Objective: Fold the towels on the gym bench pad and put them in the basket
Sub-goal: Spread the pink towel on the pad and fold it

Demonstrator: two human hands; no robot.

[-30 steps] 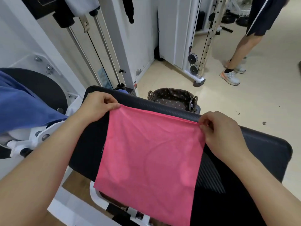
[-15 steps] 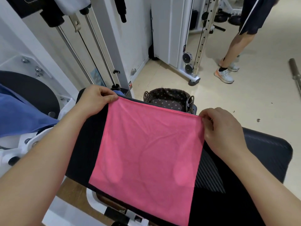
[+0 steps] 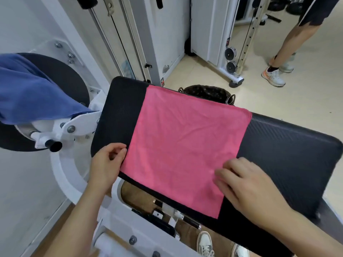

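Near: left hand [image 3: 106, 164] pinches the pink towel [image 3: 181, 141] at its left edge by the near corner, fingers curled; right hand [image 3: 248, 184] lies flat on its near right part, fingers nearly straight. The cloth is spread across the black worktop [image 3: 287, 149]. Judged thin, limp, light and prone to sliding, so take it by the corners; the basket [image 3: 206, 91] stands beyond the far edge.

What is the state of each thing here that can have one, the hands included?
pink towel: unfolded, spread flat on the bench pad.
blue towel: unfolded, draped over the machine at left.
basket: behind the pad, mostly hidden; no towel seen inside.
left hand: fingers curled, pinching the pink towel's left edge.
right hand: fingers straight, resting on the pink towel.
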